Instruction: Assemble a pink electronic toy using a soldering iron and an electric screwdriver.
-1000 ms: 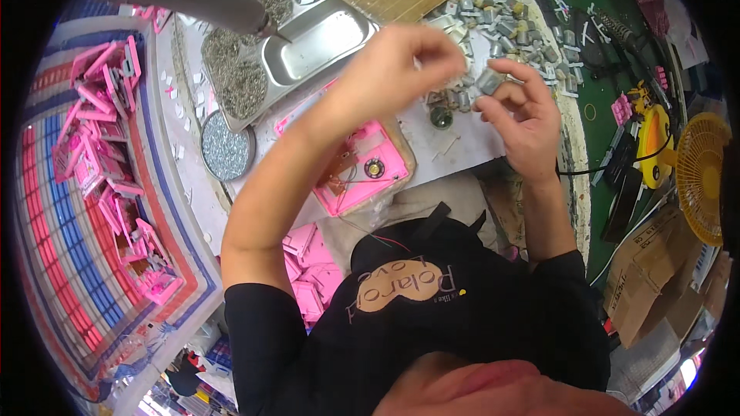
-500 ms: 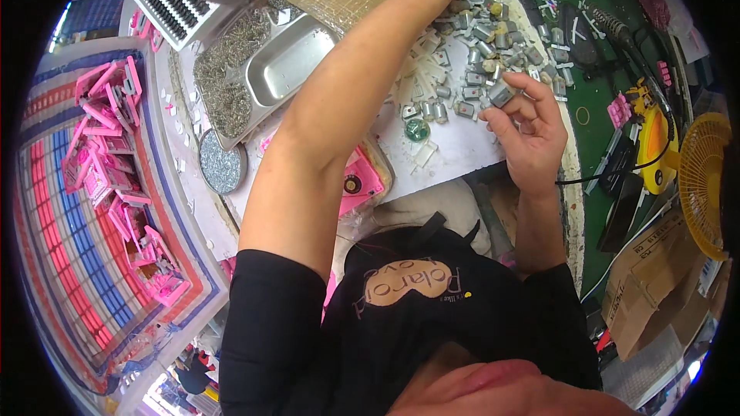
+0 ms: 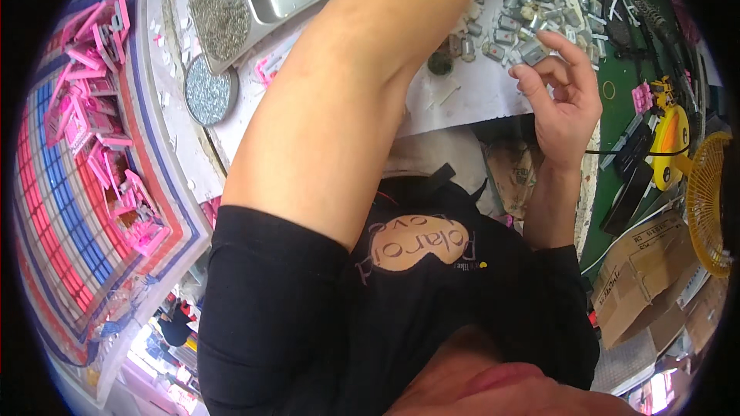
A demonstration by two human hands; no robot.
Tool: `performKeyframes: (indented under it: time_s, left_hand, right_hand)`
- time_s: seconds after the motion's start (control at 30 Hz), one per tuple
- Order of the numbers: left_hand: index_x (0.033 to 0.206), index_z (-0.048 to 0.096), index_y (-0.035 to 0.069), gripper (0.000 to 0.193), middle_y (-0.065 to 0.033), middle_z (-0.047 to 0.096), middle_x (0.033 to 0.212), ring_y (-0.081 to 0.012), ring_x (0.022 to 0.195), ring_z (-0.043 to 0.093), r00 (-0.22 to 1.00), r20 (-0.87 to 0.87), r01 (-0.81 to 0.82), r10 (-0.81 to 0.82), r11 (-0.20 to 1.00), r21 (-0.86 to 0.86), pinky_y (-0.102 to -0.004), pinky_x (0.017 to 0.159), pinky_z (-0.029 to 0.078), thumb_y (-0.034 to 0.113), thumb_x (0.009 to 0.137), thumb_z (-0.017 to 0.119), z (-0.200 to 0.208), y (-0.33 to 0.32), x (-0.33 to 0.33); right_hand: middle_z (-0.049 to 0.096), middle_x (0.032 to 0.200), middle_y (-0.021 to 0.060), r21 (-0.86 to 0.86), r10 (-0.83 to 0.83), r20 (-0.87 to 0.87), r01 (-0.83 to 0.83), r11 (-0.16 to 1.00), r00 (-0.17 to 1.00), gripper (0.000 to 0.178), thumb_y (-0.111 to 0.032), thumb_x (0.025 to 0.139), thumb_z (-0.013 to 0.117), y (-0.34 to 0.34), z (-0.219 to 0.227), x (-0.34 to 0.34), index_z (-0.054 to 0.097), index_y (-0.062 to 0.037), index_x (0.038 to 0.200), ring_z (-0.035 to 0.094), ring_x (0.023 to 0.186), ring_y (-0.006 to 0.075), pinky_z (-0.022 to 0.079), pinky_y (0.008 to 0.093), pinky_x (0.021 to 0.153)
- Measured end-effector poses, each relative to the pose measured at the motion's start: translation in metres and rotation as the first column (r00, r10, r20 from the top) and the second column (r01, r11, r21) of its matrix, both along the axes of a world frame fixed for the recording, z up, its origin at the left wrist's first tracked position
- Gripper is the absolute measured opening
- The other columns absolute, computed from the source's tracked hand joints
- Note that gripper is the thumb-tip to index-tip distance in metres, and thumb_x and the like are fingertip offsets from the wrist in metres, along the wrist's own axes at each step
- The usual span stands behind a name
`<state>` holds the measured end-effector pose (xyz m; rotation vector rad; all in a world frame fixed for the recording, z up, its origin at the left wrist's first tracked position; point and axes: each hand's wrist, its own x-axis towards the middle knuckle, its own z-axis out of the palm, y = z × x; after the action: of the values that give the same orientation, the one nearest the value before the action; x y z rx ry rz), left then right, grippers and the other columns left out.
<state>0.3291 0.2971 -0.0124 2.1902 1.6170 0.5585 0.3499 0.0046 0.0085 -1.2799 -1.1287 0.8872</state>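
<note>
My right hand (image 3: 569, 100) is closed at the near edge of the pile, its thumb and forefinger round a small silver motor (image 3: 532, 52). Beyond and beside it lies a heap of similar small motors (image 3: 509, 21) on the white table sheet (image 3: 478, 100). My left forearm stretches forward across the table and leaves the picture at the top, so my left hand is out of sight. Between the arm and the heap are a dark green round piece (image 3: 440, 62) and a thin white plastic piece (image 3: 445, 93).
Left of my arm stand a steel tray (image 3: 250, 11) with many small metal screws and a round tin (image 3: 210, 91) of grey bits. Pink plastic frames (image 3: 85, 119) lie on a striped sheet at far left. At right are a yellow fan guard (image 3: 708, 208) and a cardboard box (image 3: 644, 273).
My left arm has reached farther forward, and its hand has gone past the top edge. The view has shifted; the pink case by my arm is now hidden. My right hand still holds the motor.
</note>
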Motion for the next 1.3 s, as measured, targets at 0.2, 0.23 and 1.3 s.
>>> performKeyframes:
  time_s: [0.2,0.23,1.3]
  left_hand:
    - [0.121,0.076,0.01,0.04,-0.0144,0.074,0.123,-0.0332,0.112,0.072,0.997,0.077,0.001,0.005,0.998,-0.067,-0.0505,0.092,0.056,0.038,0.099,0.055,0.007,0.001,-0.004]
    - [0.119,0.076,0.01,0.04,-0.0144,0.074,0.122,-0.0329,0.111,0.072,0.996,0.093,0.018,-0.011,0.997,-0.077,-0.0499,0.092,0.056,0.038,0.099,0.056,0.006,0.0,-0.006]
    - [0.101,0.068,0.001,0.017,0.0008,0.065,0.085,-0.0033,0.075,0.058,0.528,0.832,0.18,0.173,0.934,-0.309,-0.0205,0.066,0.049,-0.001,0.085,0.071,0.017,-0.29,-0.298]
  right_hand:
    - [0.066,0.08,0.0001,-0.046,0.025,0.176,-0.017,0.999,0.984,0.044,0.003,0.086,0.076,-0.002,-0.002,-0.008,0.064,-0.0027,0.128,0.062,0.08,0.0072,0.051,0.0238,0.082]
    - [0.066,0.079,0.0,-0.054,0.031,0.202,-0.021,0.998,0.979,0.044,0.003,0.086,0.076,-0.001,-0.002,-0.01,0.064,-0.0029,0.128,0.062,0.079,0.0071,0.051,0.0241,0.082]
    - [0.063,0.078,-0.0013,-0.27,0.605,-0.365,-0.702,0.658,0.708,0.045,-0.003,0.094,0.067,0.029,0.022,-0.094,0.055,0.0002,0.137,0.061,0.076,0.0058,0.044,0.0205,0.068]
